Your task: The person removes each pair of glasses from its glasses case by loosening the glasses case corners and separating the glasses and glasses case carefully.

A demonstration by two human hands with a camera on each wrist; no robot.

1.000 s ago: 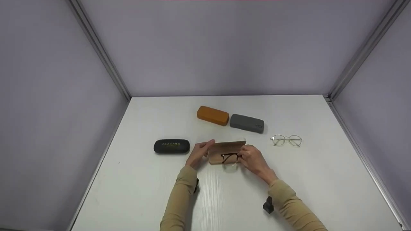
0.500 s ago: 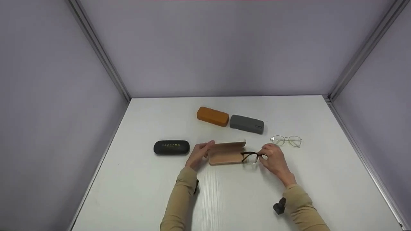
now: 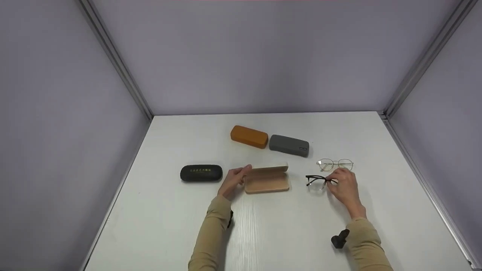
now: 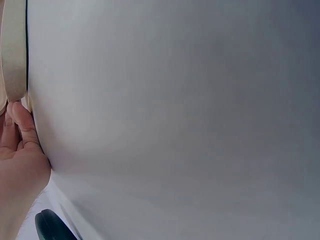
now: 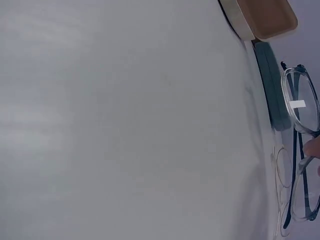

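Note:
An opened glasses case (image 3: pixel 267 183) with a tan inside and pale outside lies mid-table. My left hand (image 3: pixel 230 182) grips its left end; in the left wrist view the thumb and fingers of the left hand (image 4: pixel 22 167) press against the edge of the case (image 4: pixel 13 50). Right of the case, my right hand (image 3: pixel 345 188) pinches a pair of glasses (image 3: pixel 316 176) with dark upper rims and clear lower rims. Up close, a white sticker shows on one lens of these glasses (image 5: pixel 298 104), and fingertips (image 5: pixel 313 147) hold them near the bridge.
Thin gold-rimmed glasses (image 3: pixel 334 163) lie just beyond my right hand. An orange case (image 3: pixel 249 136) and a grey case (image 3: pixel 289 145) sit side by side farther back. A black case (image 3: pixel 201 173) rests left of my left hand. Grey panels enclose the white table (image 3: pixel 169 226).
My right hand has drawn the dark-rimmed glasses out of the opened case and carried them to the right. The left hand has stayed in place on the case.

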